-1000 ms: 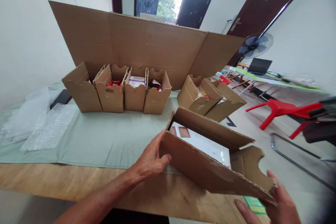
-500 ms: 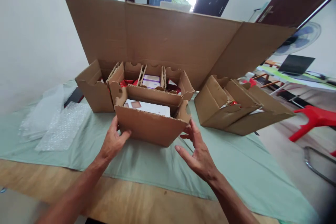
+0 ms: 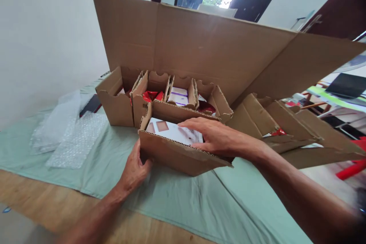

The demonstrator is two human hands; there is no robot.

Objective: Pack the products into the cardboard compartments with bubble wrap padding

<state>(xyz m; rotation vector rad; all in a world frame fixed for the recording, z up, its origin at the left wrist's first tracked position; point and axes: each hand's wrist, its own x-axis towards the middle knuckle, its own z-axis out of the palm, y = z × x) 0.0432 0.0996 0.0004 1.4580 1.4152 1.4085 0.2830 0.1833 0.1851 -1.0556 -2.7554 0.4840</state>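
Note:
A small cardboard box without a lid stands slightly turned in front of me. My left hand grips its lower left corner, thumb against the front wall and fingers along the side. Inside it lies a white printed box with brown squares on top. Over the right part of that white box lies my right hand, fingers stretched out and thumb apart, touching its top. The right end of the cardboard box is hidden under this hand and wrist.
Behind stand several cardboard compartments holding red packets and white-purple boxes. A tall cardboard panel rises at the back. More cardboard bins stand right; bubble wrap and a dark flat object lie left on green cloth.
My right hand has moved from beside the cardboard box's right end onto the white box inside. My left hand stays at the left corner. The view has shifted, and the cardboard box has turned slightly.

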